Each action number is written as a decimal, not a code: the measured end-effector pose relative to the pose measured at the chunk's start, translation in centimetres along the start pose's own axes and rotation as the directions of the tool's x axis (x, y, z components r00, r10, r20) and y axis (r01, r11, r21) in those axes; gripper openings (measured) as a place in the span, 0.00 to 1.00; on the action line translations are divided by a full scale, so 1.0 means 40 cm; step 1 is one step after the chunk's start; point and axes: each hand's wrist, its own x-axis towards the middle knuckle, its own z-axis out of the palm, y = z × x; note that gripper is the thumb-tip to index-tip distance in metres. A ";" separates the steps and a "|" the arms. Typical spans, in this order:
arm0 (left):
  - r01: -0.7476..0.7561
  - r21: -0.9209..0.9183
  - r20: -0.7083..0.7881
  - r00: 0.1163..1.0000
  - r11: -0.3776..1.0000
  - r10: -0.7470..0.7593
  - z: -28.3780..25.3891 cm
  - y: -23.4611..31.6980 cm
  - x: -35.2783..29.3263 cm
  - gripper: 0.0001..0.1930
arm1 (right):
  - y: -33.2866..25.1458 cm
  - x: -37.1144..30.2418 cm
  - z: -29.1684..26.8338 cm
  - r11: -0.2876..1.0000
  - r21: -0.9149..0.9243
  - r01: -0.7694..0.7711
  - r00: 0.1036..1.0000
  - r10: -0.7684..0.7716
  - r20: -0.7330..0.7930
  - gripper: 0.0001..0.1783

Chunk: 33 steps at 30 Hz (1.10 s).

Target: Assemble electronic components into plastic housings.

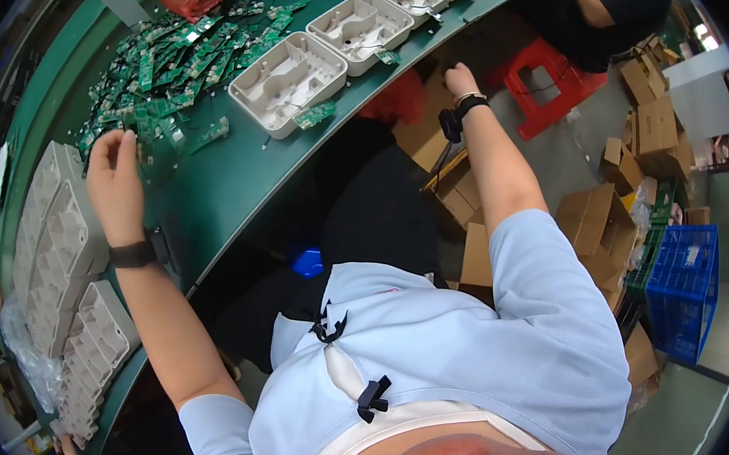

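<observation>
My left hand (pixel 115 174) is at the near edge of a heap of small green circuit boards (pixel 177 61) on the green table. Its thumb and fingers are drawn together, and blurred boards lie right beside the fingertips. Whether one of them is pinched I cannot tell. My right hand (pixel 461 82) is closed like a fist, out past the table's edge, with nothing seen sticking out of it. A pale plastic housing (pixel 285 82) lies between my hands on the table, a circuit board (pixel 315 115) hanging at its near rim.
More pale housings (pixel 360 28) continue the row to the far right. Stacked housings (pixel 58 231) fill the table's left end. Another person (pixel 615 2) works at the far right, near a red stool (pixel 541 88). Cardboard boxes (pixel 592 223) and a blue crate (pixel 685 289) stand on the right.
</observation>
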 end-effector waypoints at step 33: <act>-0.477 0.080 -0.290 0.829 0.875 0.478 -0.124 0.061 -0.199 0.14 | -0.981 -0.879 0.410 0.722 0.679 0.131 0.428 -0.659 0.619 0.20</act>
